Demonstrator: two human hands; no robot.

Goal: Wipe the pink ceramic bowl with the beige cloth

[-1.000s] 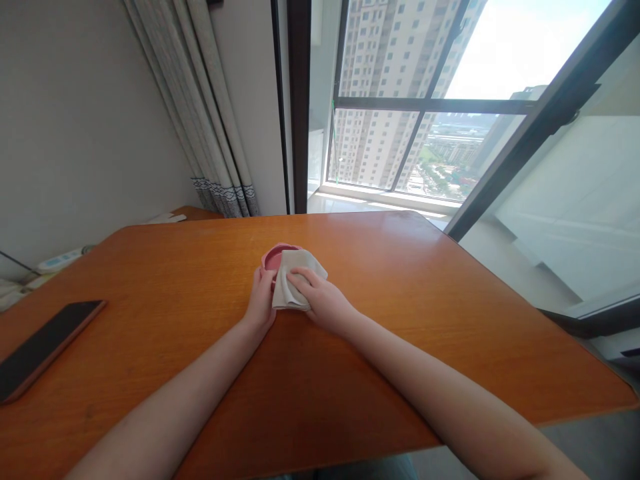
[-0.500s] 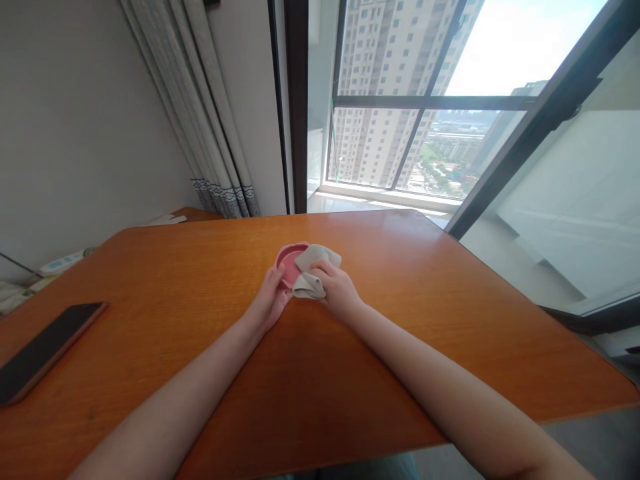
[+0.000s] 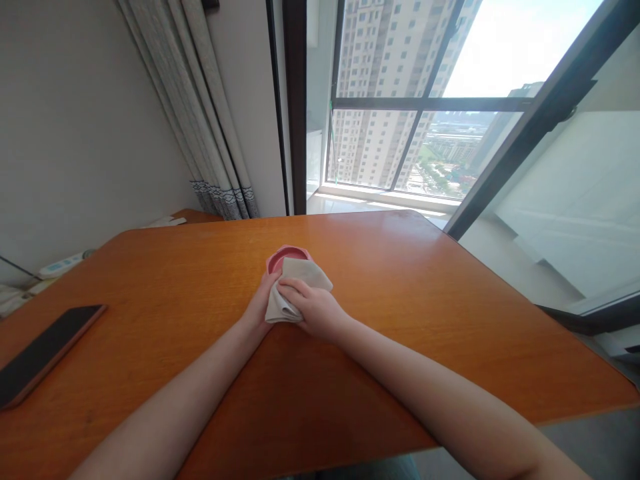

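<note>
A small round pink dish (image 3: 286,255) rests on the orange wooden table (image 3: 400,300), just past both of my hands. My left hand (image 3: 260,308) grips the dish's left side and holds it in place. My right hand (image 3: 315,308) presses a folded beige cloth (image 3: 295,283) onto the near part of the dish. The cloth covers most of the dish, so only its far rim shows.
A dark phone (image 3: 43,350) lies flat near the table's left edge. White cables and a power strip (image 3: 60,265) sit off the far left corner. Curtains (image 3: 205,120) hang at the back, beside a large window (image 3: 425,113). The table's right edge drops to the floor.
My right hand has drawn the cloth back left and toward me over the dish, after sweeping it to the dish's right side half a second ago. My left hand stays on the dish.
</note>
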